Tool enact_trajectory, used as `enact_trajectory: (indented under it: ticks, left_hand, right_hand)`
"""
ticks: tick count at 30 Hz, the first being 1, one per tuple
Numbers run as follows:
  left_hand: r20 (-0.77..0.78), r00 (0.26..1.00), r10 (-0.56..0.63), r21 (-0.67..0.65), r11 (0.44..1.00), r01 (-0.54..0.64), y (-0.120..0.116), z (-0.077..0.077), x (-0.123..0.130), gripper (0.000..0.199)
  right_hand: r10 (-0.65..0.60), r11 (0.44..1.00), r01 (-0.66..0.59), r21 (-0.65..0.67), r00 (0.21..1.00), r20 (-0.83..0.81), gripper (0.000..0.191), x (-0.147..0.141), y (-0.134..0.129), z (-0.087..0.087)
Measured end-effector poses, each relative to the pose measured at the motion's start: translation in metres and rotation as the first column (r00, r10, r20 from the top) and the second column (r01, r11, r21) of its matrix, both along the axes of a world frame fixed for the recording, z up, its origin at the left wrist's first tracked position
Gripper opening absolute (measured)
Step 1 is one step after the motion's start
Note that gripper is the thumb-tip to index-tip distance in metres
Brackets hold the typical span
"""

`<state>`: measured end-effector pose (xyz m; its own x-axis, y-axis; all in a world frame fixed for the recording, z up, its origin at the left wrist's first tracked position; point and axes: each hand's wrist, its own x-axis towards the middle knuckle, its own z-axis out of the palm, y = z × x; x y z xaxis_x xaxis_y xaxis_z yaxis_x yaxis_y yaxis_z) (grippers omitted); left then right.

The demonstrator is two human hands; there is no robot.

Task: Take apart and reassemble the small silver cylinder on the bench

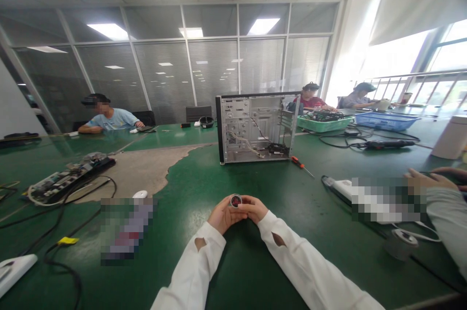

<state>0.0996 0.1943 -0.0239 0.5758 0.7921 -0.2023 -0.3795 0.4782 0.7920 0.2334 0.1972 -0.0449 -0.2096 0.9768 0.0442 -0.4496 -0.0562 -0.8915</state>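
Observation:
My left hand and my right hand meet above the green table. Between them they hold a small round thing with a silvery rim and a dark, reddish inside; its exact kind cannot be made out. The left fingers curl under and around it, while the right fingers grip its right side. Beyond the hands stands an open computer case, its bare metal bays and loose cables showing. An orange-handled screwdriver lies by the case's right front corner.
Left lie an opened strip of electronic parts, black cables and a blurred-out flat item. Right are a green basket, a blue basket and a co-worker's hand near a white power strip. Other people sit across the table.

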Motion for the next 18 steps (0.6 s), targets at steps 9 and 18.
enact_trajectory:
  ticks: [9,18]
  left_hand:
    - [-0.022,1.0,0.021,-0.005,1.0,-0.021,0.0,0.0,0.0,0.036]
    - [0.005,0.979,0.206,0.193,0.96,-0.203,0.001,-0.01,0.009,0.043]
  right_hand:
    - [0.039,0.998,-0.041,0.055,0.999,0.028,0.039,0.0,-0.002,0.001]
    - [-0.069,0.908,-0.116,0.403,0.907,0.416,0.073,0.007,-0.011,0.002]
